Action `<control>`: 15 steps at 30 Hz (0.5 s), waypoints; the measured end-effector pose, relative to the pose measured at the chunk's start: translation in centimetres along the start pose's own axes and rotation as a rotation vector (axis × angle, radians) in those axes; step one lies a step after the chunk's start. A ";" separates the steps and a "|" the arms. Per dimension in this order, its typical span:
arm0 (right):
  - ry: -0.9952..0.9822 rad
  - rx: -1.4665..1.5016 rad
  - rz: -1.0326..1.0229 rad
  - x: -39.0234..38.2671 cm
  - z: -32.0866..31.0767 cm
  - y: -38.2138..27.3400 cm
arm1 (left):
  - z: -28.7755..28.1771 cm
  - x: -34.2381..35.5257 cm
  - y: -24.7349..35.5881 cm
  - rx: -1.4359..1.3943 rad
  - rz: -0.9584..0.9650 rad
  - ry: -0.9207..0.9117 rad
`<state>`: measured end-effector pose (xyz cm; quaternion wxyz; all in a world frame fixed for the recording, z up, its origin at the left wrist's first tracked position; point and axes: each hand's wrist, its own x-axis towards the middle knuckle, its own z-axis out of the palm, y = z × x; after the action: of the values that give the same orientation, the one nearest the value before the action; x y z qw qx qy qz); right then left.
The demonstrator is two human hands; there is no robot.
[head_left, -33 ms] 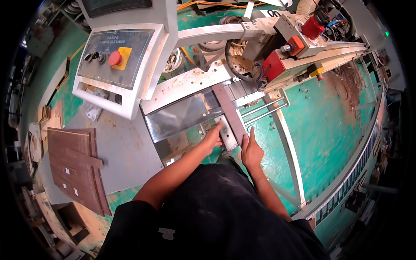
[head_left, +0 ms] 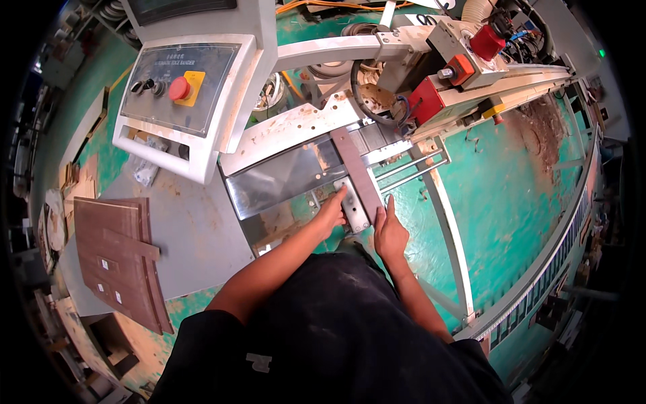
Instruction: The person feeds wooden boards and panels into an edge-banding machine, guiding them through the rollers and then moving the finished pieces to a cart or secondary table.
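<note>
A narrow brown board strip (head_left: 356, 172) lies lengthwise on the machine's metal bed, its near end toward me. Just left of it is a pale metal block (head_left: 353, 207) with dark holes. My left hand (head_left: 330, 214) rests against this block, fingers stretched out, the index fingertip on its upper part. At the strip's near right corner, my right hand (head_left: 391, 236) has its thumb against the board and its index finger pointing forward. The other right fingers are curled, partly hidden, and seem to hold the strip's edge.
A control panel (head_left: 178, 87) with a red button (head_left: 179, 89) stands at the left. Brown boards (head_left: 118, 259) are stacked on a grey table (head_left: 202, 249). Two metal rods (head_left: 410, 172) stick out right of the strip. A roller rail (head_left: 531, 283) curves along the right. Sawdust (head_left: 538, 131) lies on the green floor.
</note>
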<state>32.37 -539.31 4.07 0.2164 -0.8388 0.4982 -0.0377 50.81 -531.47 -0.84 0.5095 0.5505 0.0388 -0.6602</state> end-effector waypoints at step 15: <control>-0.172 -0.004 -0.047 4.0 -1.3 -1.5 | 5.1 0.6 0.2 -0.136 0.329 0.316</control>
<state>35.30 -542.55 5.25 0.2558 -0.8508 0.4580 0.0304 47.47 -535.06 0.77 0.6338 0.6102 0.0722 -0.4698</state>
